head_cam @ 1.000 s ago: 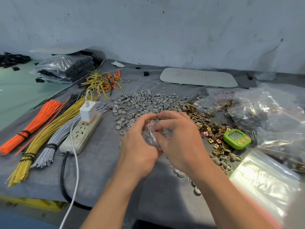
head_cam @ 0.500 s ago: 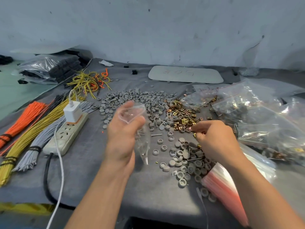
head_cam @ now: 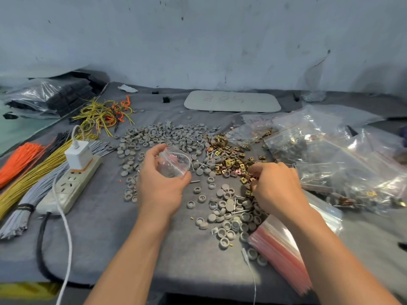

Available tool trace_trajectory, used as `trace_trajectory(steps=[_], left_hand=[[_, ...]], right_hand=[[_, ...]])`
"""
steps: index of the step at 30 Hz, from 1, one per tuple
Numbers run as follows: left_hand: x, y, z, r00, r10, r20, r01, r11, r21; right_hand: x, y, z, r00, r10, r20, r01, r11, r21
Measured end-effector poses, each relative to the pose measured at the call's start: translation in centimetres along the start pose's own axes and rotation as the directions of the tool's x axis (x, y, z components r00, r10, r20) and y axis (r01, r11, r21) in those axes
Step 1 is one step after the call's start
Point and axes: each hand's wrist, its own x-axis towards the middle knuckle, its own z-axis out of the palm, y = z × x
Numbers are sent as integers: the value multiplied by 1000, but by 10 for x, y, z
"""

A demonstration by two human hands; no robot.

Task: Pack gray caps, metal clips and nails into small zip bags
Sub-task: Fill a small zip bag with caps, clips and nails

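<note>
A small clear zip bag (head_cam: 174, 163) sits in the left hand (head_cam: 160, 188), gripped between thumb and fingers with its mouth held open above the gray cloth (head_cam: 105, 238). Something dark shows inside it, too unclear to name. Just right, the right hand (head_cam: 276, 190) curls its fingertips down into the edge of the brass-coloured metal clips (head_cam: 229, 158); whether it has pinched one cannot be told. Gray caps (head_cam: 167, 136) spread behind and below both hands, with a few nails (head_cam: 241, 211) among them. A stack of empty zip bags (head_cam: 280, 247) lies under the right forearm, and filled bags (head_cam: 319, 150) lie further right. A power strip (head_cam: 72, 186) and wire bundles (head_cam: 33, 175) lie to the left.
</note>
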Motion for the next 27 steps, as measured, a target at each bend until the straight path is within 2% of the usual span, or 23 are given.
trace_trajectory(steps=[5, 8, 10, 14, 18, 21, 25, 27], left_hand=[[3, -5, -1, 995, -23, 99, 20, 999, 34], [3, -4, 0, 987, -44, 157, 34, 997, 64], [2, -5, 0, 983, -36, 180, 23, 997, 71], [3, -7, -3, 979, -28, 200, 7, 994, 107], [7, -8, -7, 981, -23, 191, 2, 994, 105], [7, -9, -7, 981, -11, 193, -15, 992, 129], [5, -10, -7, 980, 4, 198, -38, 986, 165], [5, -11, -7, 980, 13, 198, -51, 981, 188]], right_hand=[[11, -19, 5, 994, -104, 33, 106, 993, -48], [16, -27, 15, 985, -155, 80, 167, 968, -187], [20, -28, 20, 982, -167, 93, 183, 959, -217], [22, -31, 23, 980, -194, 42, 198, 967, -158], [18, -34, 23, 978, -195, 68, 202, 974, -103], [13, -36, 22, 977, -202, 68, 209, 970, -127], [5, -41, 22, 979, -206, 11, 206, 970, -132], [1, -46, 22, 980, -184, -76, 184, 983, -11]])
